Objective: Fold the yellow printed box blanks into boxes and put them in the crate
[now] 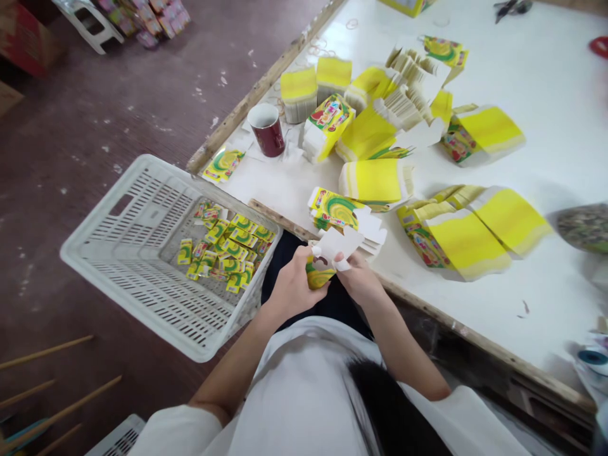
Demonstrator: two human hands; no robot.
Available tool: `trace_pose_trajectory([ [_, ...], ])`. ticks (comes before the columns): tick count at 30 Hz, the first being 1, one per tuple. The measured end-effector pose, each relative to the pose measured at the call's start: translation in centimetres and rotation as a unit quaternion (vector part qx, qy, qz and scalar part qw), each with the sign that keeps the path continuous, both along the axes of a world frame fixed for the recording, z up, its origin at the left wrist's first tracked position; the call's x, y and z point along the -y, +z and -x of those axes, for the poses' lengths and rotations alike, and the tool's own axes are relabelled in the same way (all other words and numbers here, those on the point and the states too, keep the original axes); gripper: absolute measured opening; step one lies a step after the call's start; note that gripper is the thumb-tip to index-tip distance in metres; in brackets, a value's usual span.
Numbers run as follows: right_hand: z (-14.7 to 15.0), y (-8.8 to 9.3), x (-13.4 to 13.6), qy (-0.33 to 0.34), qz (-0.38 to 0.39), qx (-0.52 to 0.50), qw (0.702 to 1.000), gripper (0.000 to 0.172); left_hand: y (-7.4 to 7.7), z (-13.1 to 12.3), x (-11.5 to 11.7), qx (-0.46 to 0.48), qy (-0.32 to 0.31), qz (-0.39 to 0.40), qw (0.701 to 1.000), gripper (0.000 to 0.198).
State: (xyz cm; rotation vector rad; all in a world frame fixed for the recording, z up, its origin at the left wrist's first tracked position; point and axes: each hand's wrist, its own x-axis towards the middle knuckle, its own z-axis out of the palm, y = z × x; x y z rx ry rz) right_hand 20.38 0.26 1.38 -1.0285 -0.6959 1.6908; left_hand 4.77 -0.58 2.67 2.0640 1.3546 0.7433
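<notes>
Over my lap at the table edge, my left hand and my right hand grip one small yellow-and-green carton with its white flaps raised. The fingers of my left hand wrap round its left side. My right thumb and fingers pinch its right side near the flaps; a white covering shows on the thumb. Just beyond my hands, a stack of flat printed cartons lies on the table's front edge, white flaps toward me. Whether anything is inside the held carton is hidden.
A white plastic crate on my left holds several folded small cartons. On the white table stand a maroon mug and bundles of flat yellow cartons. Scissors lie at the far edge. A wooden strip borders the table.
</notes>
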Motion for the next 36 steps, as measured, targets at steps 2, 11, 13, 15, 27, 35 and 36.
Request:
trace_pose_trajectory([
  [2,-0.1,-0.1,0.2,0.031,0.013,-0.025,0.999,0.053,0.1,-0.1,-0.1,0.002,-0.005,0.012,1.000,0.064],
  [11,-0.4,-0.3,1.3,0.104,-0.148,0.199,0.963,0.062,0.9,0.1,-0.2,-0.021,-0.043,0.182,0.982,0.075],
  [13,-0.5,-0.3,1.6,0.121,-0.220,0.283,0.926,0.056,0.7,0.1,-0.3,-0.009,-0.048,0.179,0.983,0.077],
  [15,-0.7,-0.3,1.6,0.115,-0.265,0.344,0.893,0.049,0.4,0.0,-0.3,-0.001,-0.036,0.120,0.992,0.076],
  [27,-3.5,-0.3,0.3,0.167,-0.359,0.441,0.805,0.038,1.1,2.5,-1.4,-0.005,0.022,0.016,1.000,0.057],
  [35,-3.4,0.7,-0.5,0.188,-0.359,0.420,0.812,0.036,1.7,2.4,-1.9,-0.044,0.002,-0.019,0.999,0.055],
  [36,-2.8,0.6,-0.3,0.168,-0.352,0.421,0.819,0.042,1.6,2.3,-1.8,-0.049,0.003,-0.026,0.998,0.054],
])
